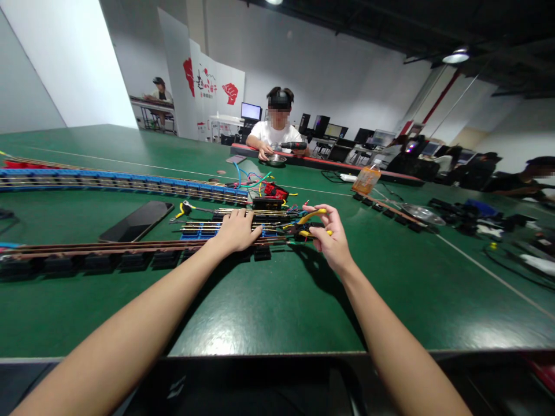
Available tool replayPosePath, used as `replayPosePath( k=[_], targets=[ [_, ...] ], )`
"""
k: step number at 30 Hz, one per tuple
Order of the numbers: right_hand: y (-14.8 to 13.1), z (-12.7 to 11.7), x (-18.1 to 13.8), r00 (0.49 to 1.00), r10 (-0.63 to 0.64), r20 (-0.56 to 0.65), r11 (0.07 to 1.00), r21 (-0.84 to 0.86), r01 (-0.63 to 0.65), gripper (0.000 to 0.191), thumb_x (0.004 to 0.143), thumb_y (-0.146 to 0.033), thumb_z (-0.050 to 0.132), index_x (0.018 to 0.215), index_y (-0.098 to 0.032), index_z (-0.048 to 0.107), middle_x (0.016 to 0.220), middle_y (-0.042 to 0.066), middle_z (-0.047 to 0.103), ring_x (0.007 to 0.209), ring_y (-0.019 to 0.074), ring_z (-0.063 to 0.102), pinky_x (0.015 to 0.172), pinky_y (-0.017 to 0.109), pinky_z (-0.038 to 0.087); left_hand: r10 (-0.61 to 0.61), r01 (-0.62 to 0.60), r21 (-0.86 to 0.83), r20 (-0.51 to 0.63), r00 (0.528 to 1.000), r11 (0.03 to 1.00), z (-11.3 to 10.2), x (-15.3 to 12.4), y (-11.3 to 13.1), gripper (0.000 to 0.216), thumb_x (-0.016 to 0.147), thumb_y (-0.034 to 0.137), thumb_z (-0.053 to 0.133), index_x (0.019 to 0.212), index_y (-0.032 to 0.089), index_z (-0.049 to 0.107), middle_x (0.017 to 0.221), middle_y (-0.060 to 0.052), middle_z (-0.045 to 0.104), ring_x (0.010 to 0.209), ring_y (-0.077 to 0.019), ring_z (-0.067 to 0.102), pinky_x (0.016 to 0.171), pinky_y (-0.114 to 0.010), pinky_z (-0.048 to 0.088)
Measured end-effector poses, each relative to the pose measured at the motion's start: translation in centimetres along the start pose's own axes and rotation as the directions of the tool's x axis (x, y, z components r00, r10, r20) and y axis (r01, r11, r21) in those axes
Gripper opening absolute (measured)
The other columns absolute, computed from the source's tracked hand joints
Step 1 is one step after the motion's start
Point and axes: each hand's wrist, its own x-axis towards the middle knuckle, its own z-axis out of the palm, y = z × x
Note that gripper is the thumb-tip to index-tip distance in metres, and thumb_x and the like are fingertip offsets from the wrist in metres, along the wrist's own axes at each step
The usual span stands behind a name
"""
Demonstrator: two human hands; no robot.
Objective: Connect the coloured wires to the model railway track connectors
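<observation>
My left hand [237, 230] lies palm down, fingers together, pressing on a short blue-tied track piece [203, 229] on the green table [277, 300]. My right hand [330, 232] is closed round the yellow handles of a small pair of pliers [309, 222], whose dark jaws point left toward coloured wires [291, 222] at the track's end. A black box [267, 203] and a red part [274, 190] with more wires sit just behind.
A long blue track [108, 180] and a brown track [95, 249] run along the left. A dark phone [136, 221] lies between them. Another person sits across the table with a tool and a metal bowl [276, 159]. An orange bottle [366, 179] and black parts stand at right.
</observation>
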Motion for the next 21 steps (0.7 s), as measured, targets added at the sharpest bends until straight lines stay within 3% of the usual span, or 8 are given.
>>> replayPosePath(
  k=[7, 9, 13, 16, 21],
  targets=[
    [0.73, -0.06, 0.05, 0.973, 0.044, -0.227, 0.993, -0.099, -0.067, 0.038, 0.079, -0.032, 0.062, 0.114, -0.027, 0.046, 0.110, 0.001, 0.057, 0.036, -0.0013, 0.042, 0.028, 0.016, 0.036, -0.001, 0.001, -0.009, 0.006, 1.000, 1.000, 0.02, 0.02, -0.02, 0.055, 0.094, 0.050, 0.035, 0.131, 0.012, 0.050, 0.131, -0.019, 0.054, 0.120, -0.0343, 0.049, 0.096, -0.046, 0.042],
    [0.82, -0.03, 0.04, 0.975, 0.033, -0.220, 0.993, -0.105, -0.057, 0.037, 0.081, -0.033, 0.062, 0.114, -0.027, 0.048, 0.095, -0.003, 0.058, 0.034, -0.0002, 0.044, 0.028, 0.015, 0.036, 0.000, 0.000, -0.012, 0.003, 1.000, 1.000, 0.08, 0.06, -0.05, 0.056, 0.094, 0.050, 0.035, 0.131, 0.011, 0.050, 0.131, -0.020, 0.054, 0.120, -0.0348, 0.049, 0.096, -0.047, 0.042],
    [0.89, 0.41, -0.14, 0.994, 0.069, -0.088, 0.995, -0.065, -0.074, 0.040, 0.080, -0.028, 0.060, 0.117, -0.027, 0.045, 0.072, -0.009, 0.056, 0.031, 0.0019, 0.041, 0.026, 0.015, 0.034, -0.001, 0.001, -0.005, 0.004, 1.000, 1.000, 0.17, 0.12, -0.08, 0.055, 0.094, 0.050, 0.035, 0.131, 0.012, 0.050, 0.132, -0.019, 0.053, 0.121, -0.0343, 0.049, 0.096, -0.046, 0.042],
    [0.93, 0.77, -0.26, 0.995, 0.072, -0.074, 0.994, -0.074, -0.078, 0.044, 0.076, -0.020, 0.056, 0.118, -0.027, 0.043, 0.081, -0.007, 0.063, 0.031, 0.0005, 0.040, 0.026, 0.014, 0.035, -0.003, 0.003, 0.001, 0.004, 1.000, 1.000, 0.18, 0.09, -0.10, 0.055, 0.094, 0.050, 0.035, 0.131, 0.013, 0.049, 0.132, -0.019, 0.053, 0.121, -0.0339, 0.048, 0.097, -0.046, 0.042],
    [0.40, 0.44, -0.07, 0.978, 0.034, -0.208, 0.994, -0.095, -0.054, 0.049, 0.070, -0.015, 0.051, 0.118, -0.024, 0.049, 0.097, 0.000, 0.068, 0.030, 0.0001, 0.041, 0.024, 0.016, 0.035, -0.002, 0.002, -0.004, 0.005, 1.000, 1.000, 0.11, 0.04, -0.06, 0.056, 0.094, 0.051, 0.035, 0.132, 0.012, 0.049, 0.132, -0.019, 0.053, 0.121, -0.0342, 0.048, 0.096, -0.046, 0.042]
  ],
)
